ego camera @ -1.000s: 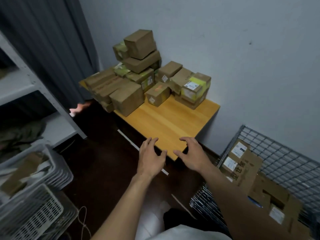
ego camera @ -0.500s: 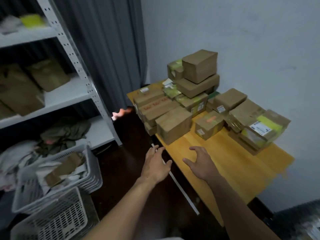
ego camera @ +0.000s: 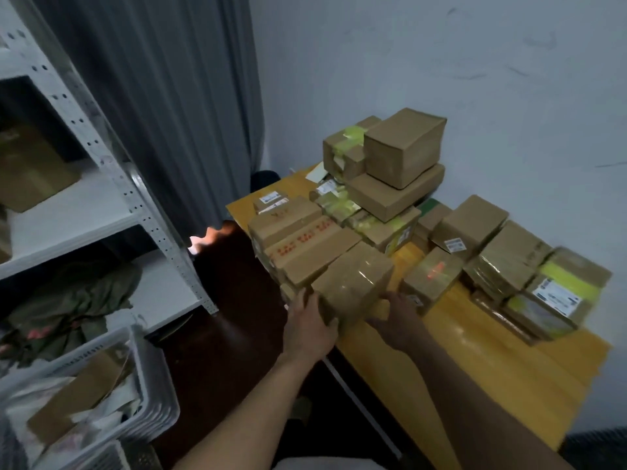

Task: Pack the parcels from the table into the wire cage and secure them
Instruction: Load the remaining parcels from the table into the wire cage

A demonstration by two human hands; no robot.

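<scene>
Yellow wooden table (ego camera: 492, 354), stacked cardboard parcels (ego camera: 400, 184), left hand (ego camera: 310, 329), right hand (ego camera: 397, 322), fingers (ego camera: 304, 300) gripping nearest tape-glossed parcel (ego camera: 353, 286).

The left forearm (ego camera: 251, 412) and right forearm (ego camera: 475, 395) are bare along all their visible length. The left hand (ego camera: 310, 329) and right hand (ego camera: 395, 323) are bare too. Between the 2 arms, at the bottom edge, a strip of pale, whitish garment (ego camera: 322, 465) shows, too cropped to tell its cut.

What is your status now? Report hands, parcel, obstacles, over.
Left hand and right hand both grip front parcel, one each side. Parcel on table edge, tight against neighbouring stack. Nothing on top of it.
</scene>
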